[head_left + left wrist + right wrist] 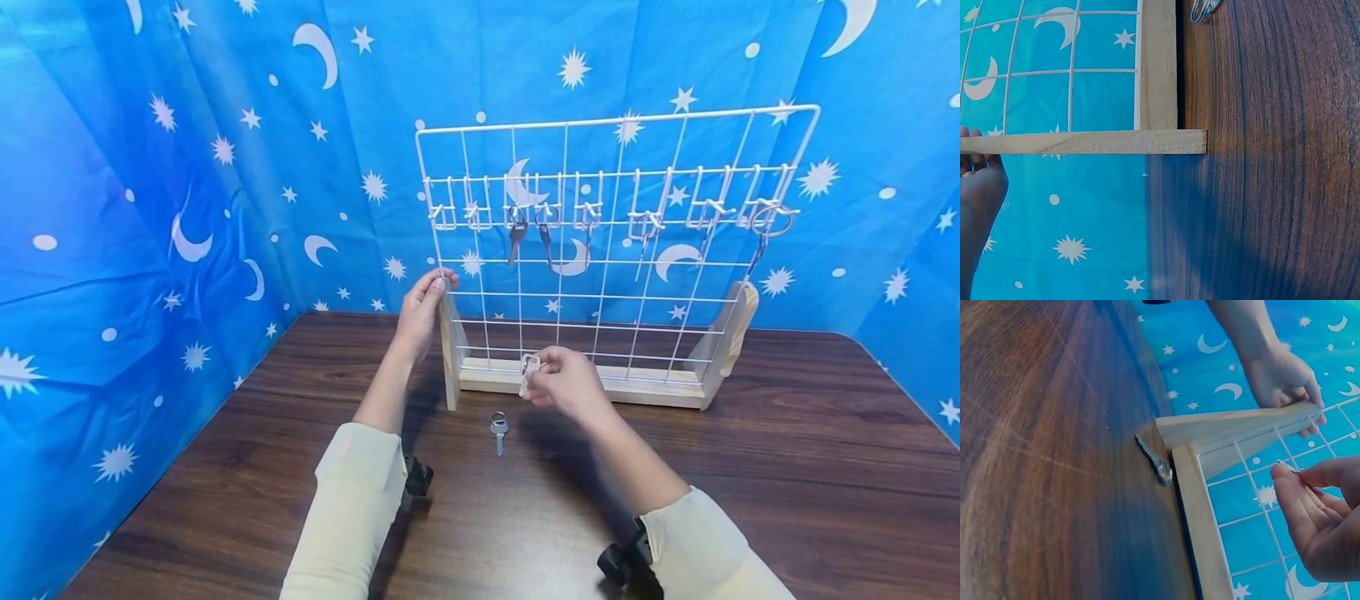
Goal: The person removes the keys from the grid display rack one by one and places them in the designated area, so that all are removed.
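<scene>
A white wire grid rack on a wooden base [645, 390] stands upright on the table. My left hand [422, 312] grips the top of its left wooden side piece [1085, 142], with the fingers wrapped around the edge. In front of the grid's lower part, my right hand [567, 385] pinches a small metal key [529, 367] between thumb and fingers. The fingers hide part of that key. A second key [499, 429] with a ring lies flat on the table in front of the base, below and left of my right hand.
Several white hooks [477, 215] line the upper part of the grid. Keys such as a dark one [517, 237] hang from several of them towards the middle and right. The brown wooden table [300, 467] meets a blue star-and-moon cloth [360, 250] behind and at the sides.
</scene>
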A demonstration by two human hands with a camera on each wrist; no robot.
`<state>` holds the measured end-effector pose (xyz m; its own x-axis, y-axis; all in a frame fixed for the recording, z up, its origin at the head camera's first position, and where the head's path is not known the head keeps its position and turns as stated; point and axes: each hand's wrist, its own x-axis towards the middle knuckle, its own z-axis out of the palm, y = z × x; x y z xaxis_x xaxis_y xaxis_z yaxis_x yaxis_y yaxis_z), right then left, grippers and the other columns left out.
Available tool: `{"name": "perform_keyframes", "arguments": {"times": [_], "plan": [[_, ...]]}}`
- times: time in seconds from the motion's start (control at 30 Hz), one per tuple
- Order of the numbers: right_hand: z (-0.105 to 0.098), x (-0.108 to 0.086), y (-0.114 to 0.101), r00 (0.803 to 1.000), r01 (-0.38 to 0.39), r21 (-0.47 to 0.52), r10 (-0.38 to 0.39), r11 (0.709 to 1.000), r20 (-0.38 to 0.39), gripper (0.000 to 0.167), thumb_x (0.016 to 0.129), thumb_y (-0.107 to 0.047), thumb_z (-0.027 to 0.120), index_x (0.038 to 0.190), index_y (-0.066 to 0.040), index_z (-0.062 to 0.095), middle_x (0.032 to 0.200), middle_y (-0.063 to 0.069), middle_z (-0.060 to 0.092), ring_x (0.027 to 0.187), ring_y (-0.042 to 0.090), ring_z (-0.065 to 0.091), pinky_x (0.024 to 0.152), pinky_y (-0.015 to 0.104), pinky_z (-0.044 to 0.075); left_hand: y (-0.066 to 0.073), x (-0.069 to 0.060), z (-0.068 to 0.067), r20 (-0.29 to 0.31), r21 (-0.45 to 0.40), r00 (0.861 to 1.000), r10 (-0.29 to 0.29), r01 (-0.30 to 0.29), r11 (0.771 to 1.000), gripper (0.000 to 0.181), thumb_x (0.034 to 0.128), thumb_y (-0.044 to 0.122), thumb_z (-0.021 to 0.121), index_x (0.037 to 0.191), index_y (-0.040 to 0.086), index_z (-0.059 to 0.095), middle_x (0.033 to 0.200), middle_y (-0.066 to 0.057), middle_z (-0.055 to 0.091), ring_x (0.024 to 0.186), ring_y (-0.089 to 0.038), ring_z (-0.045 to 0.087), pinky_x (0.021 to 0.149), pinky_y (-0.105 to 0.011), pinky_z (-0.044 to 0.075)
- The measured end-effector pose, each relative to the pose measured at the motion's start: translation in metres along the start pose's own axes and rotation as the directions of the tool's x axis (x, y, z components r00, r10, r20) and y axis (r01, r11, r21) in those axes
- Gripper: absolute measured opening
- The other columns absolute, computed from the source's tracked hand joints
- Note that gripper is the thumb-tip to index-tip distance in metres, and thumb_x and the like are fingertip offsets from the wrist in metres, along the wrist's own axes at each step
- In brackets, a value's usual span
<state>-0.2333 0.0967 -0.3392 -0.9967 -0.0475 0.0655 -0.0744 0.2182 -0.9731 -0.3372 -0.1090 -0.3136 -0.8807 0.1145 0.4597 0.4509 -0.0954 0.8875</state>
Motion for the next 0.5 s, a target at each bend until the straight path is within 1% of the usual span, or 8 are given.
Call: {"name": "perform_keyframes", "arguments": {"times": [0.1, 0.23, 0.37, 0.5], "plan": [[0.0, 0.0, 0.006, 0.998, -0.023, -0.013, 0.024, 1.0, 0.066, 0.021, 0.081, 0.009, 0.056, 0.101, 0.013, 0.054, 0.075, 0.016, 0.064, 0.06, 0.021, 0.066, 0.061, 0.037, 0.055, 0.0, 0.0, 0.0, -0.006, -0.015, 1.0, -0.006, 0.006, 1.0, 0.033, 0.1002, 0.011, 0.037, 0.121, -0.013, 0.046, 0.123, -0.033, 0.046, 0.117, -0.029, 0.049, 0.102, -0.032, 0.034], [0.001, 0.001, 0.015, 0.985, -0.06, -0.043, 0.066, 0.997, 0.157, 0.019, 0.08, 0.008, 0.055, 0.099, 0.012, 0.052, 0.074, 0.016, 0.065, 0.059, 0.023, 0.066, 0.061, 0.04, 0.055, 0.001, 0.0, 0.001, -0.011, -0.03, 1.0, -0.01, 0.01, 1.0, 0.032, 0.0999, 0.011, 0.037, 0.121, -0.012, 0.046, 0.123, -0.031, 0.048, 0.116, -0.031, 0.048, 0.101, -0.032, 0.034], [0.004, 0.001, 0.021, 0.974, -0.069, -0.07, 0.082, 0.995, 0.209, 0.019, 0.08, 0.008, 0.053, 0.098, 0.013, 0.053, 0.075, 0.018, 0.066, 0.06, 0.024, 0.066, 0.06, 0.04, 0.055, 0.001, 0.0, 0.001, -0.013, -0.027, 1.0, -0.012, 0.012, 1.0, 0.032, 0.1, 0.011, 0.037, 0.121, -0.011, 0.047, 0.122, -0.029, 0.05, 0.117, -0.031, 0.049, 0.101, -0.032, 0.035], [0.007, 0.002, 0.025, 0.97, -0.084, -0.078, 0.099, 0.993, 0.222, 0.017, 0.081, 0.008, 0.054, 0.097, 0.012, 0.055, 0.073, 0.017, 0.065, 0.061, 0.025, 0.065, 0.059, 0.038, 0.055, 0.001, 0.0, 0.001, -0.015, -0.025, 1.0, -0.013, 0.013, 1.0, 0.031, 0.1, 0.011, 0.038, 0.12, -0.01, 0.048, 0.121, -0.028, 0.051, 0.117, -0.03, 0.049, 0.101, -0.032, 0.035]]}}
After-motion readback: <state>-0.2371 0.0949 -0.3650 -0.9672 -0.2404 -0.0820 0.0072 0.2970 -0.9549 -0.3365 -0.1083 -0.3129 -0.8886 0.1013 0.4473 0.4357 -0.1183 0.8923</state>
